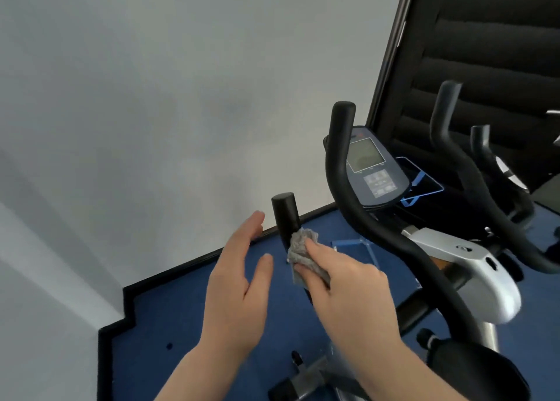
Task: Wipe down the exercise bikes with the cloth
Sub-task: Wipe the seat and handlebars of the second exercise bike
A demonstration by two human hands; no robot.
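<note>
Right hand: the right hand (348,282) is seen clenched around a crumpled grey cloth (303,249), which is pressed against the near handlebar grip.
Left hand: the left hand (239,282) is held open, fingers spread, nothing gripped, just beside the same bar and apart from it.
Cloth: it is bunched between the right fingers and the bar, just below the bar's rounded black end (285,213).
Exercise bike: a black and silver exercise bike (472,267) is seen at right, its curved black handlebar (357,207) sweeping up past the console.
Console: a grey display console (374,167) is mounted between the bars, screen blank.
Second bike: more black handlebars (454,146) are seen farther right, near a dark slatted blind.
Floor: blue carpet (169,325) with a black skirting edge is met by a pale wall (151,97).
</note>
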